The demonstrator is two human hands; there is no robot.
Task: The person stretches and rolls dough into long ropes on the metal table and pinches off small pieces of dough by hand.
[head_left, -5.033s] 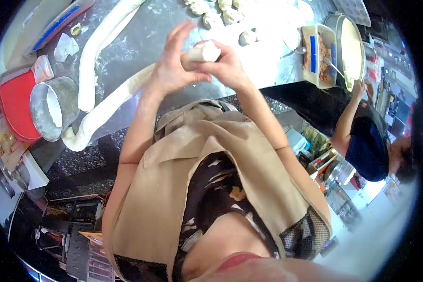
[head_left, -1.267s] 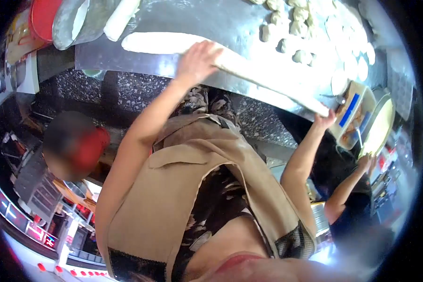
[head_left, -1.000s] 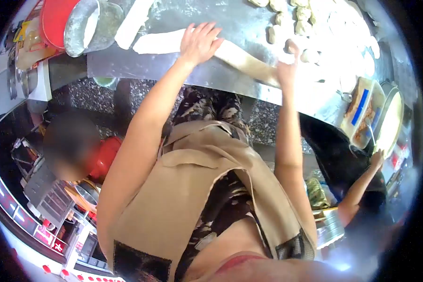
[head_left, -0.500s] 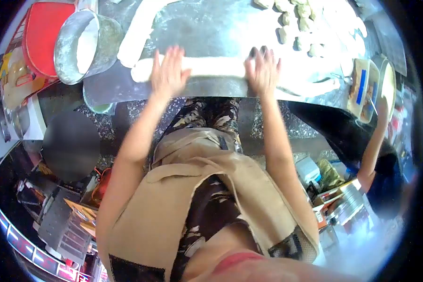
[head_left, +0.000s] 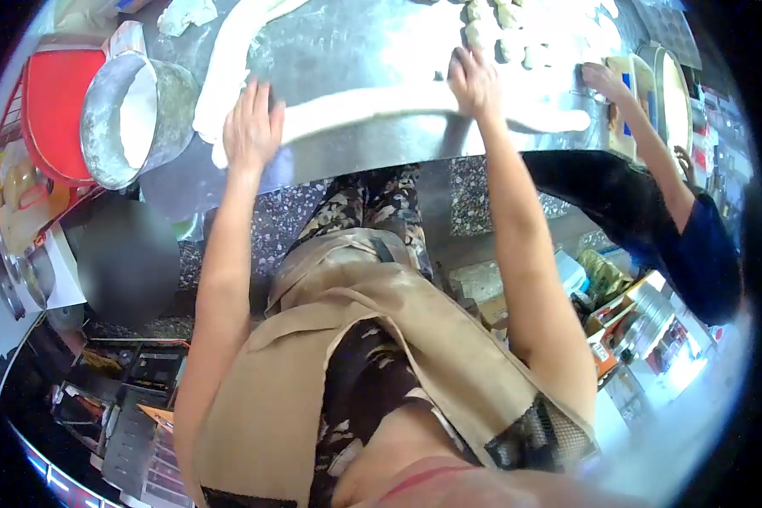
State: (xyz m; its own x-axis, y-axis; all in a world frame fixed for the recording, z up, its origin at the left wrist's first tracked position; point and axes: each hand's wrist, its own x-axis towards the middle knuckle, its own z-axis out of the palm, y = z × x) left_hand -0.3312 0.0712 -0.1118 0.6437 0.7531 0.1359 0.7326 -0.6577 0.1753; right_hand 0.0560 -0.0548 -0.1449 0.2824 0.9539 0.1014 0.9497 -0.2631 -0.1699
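A long white dough roll point(head_left: 364, 103) lies along the near edge of the metal table point(head_left: 347, 55). My left hand point(head_left: 252, 127) rests on the roll near its left end, fingers stretched out and apart. Farther right, my right hand point(head_left: 476, 83) is on top of the same roll, its fingers extended forward and its palm down. The roll's right end shows beyond that hand. A second thick dough roll point(head_left: 231, 59) lies at the left, running away from me, close to my left hand.
A metal pot with white powder point(head_left: 171, 114) and a red container point(head_left: 59, 106) stand at the left. Several dough pieces point(head_left: 510, 49) lie at the back right. A co-worker's hand point(head_left: 605, 82) reaches in beside a filling tub point(head_left: 625, 110) and a round pan point(head_left: 674, 97).
My left hand has moved left along the roll, and my right hand has shifted slightly forward. The co-worker's hand now reaches over the table by the tub.
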